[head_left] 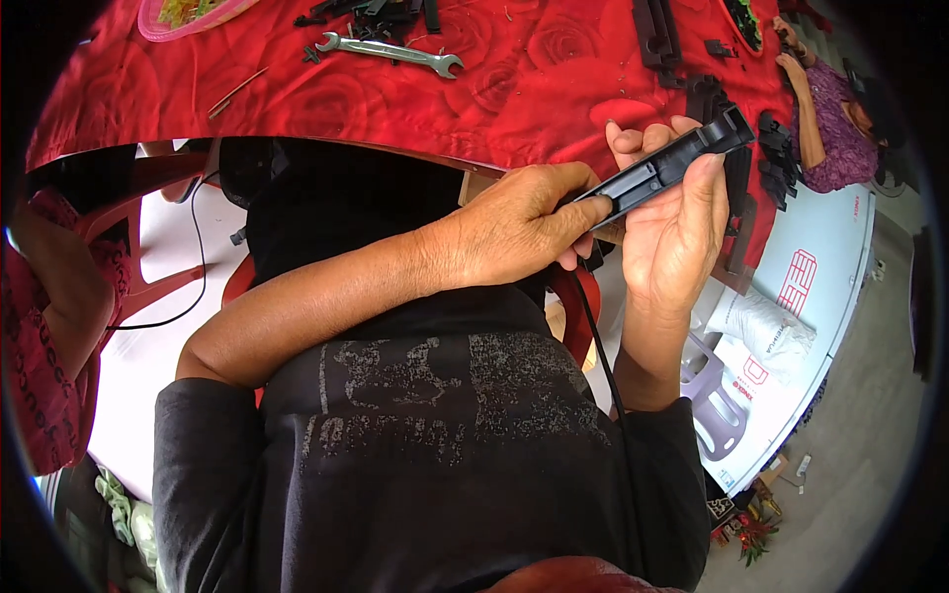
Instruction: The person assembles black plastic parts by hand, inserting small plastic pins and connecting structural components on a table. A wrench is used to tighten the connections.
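A long, narrow black plastic piece (652,180) with a hollow channel is held aslant just off the table's near edge. Its far end points up and to the right. My left hand (519,225) grips its near end, the thumb pressed on the channel. From below and the right, my right hand (677,232) supports its upper half, with the thumb along one side and fingers behind the other. The fingertips under the piece are partly hidden. A thin black cable (599,341) runs from beneath the hands down along my shirt; its upper end is hidden.
On the red rose-patterned tablecloth (494,99) lie an open-ended wrench (390,52) and a heap of small black parts (381,18). More black pieces (781,163) lie to the right. A pink-rimmed basket (163,35) stands far left. Other people sit left (64,326) and right (840,119).
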A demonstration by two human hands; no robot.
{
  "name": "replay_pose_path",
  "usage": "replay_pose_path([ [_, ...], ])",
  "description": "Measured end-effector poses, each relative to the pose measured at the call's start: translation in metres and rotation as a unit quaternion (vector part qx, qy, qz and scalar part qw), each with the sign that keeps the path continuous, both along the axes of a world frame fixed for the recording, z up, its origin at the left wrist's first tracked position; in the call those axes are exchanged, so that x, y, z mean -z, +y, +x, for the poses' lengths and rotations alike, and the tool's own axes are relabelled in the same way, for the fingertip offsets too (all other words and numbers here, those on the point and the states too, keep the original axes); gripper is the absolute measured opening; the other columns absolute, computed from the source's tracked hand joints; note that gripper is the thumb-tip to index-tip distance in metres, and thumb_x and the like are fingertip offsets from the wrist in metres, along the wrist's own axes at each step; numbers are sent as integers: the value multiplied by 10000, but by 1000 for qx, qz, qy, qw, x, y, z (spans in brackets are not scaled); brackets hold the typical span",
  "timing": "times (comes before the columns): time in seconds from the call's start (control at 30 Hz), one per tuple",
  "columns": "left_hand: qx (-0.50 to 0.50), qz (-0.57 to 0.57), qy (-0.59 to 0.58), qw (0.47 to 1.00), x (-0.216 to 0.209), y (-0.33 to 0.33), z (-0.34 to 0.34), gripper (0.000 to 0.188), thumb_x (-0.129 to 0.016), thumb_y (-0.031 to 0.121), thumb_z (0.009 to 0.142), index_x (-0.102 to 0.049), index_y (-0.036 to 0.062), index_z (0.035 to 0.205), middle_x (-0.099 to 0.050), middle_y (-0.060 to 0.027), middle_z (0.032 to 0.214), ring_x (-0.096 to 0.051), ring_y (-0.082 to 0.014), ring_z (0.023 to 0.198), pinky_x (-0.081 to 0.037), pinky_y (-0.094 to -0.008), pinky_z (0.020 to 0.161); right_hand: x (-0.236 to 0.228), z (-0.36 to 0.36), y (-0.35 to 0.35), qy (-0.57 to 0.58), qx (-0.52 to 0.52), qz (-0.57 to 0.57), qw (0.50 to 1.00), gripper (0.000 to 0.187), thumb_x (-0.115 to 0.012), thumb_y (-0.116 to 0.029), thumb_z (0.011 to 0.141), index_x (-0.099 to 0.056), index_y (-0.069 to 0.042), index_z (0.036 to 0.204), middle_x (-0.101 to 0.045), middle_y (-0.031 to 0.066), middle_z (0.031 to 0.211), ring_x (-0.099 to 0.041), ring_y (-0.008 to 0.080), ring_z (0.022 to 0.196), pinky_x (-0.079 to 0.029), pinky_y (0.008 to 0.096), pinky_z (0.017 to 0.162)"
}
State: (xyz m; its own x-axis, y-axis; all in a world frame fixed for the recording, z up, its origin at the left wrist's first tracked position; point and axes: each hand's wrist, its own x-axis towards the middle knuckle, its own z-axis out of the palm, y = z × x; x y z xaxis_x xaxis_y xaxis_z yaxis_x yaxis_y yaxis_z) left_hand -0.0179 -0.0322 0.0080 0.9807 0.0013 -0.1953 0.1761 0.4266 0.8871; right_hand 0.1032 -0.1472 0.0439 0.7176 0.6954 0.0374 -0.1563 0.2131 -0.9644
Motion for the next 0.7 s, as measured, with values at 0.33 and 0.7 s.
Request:
replay_pose_path([
  [0.33, -16, 19, -20, 999, -1, -1, 2, 348, -490, 309, 1045, -566, -28, 1000, -630, -52, 739, -644, -106, 633, -545, -255, 590, -3, -9, 3, -19, 5, -3, 1000, 393, -452, -346, 1057, -441, 1, 1242, -603, 132, 1000, -639, 286, 918, -468, 528, 998],
  [0.7, -12, -61, -88, 994, 11, -9, 2, 372, -468, 357, 1054, -567, 1, 1005, -593, -7, 731, -582, -69, 664, -508, -232, 627, -10, -20, -1, -28, -62, 49, 996, 448, -371, -414, 1067, -375, -16, 1273, -553, 164, 1050, -617, 296, 979, -451, 535, 1018],
])
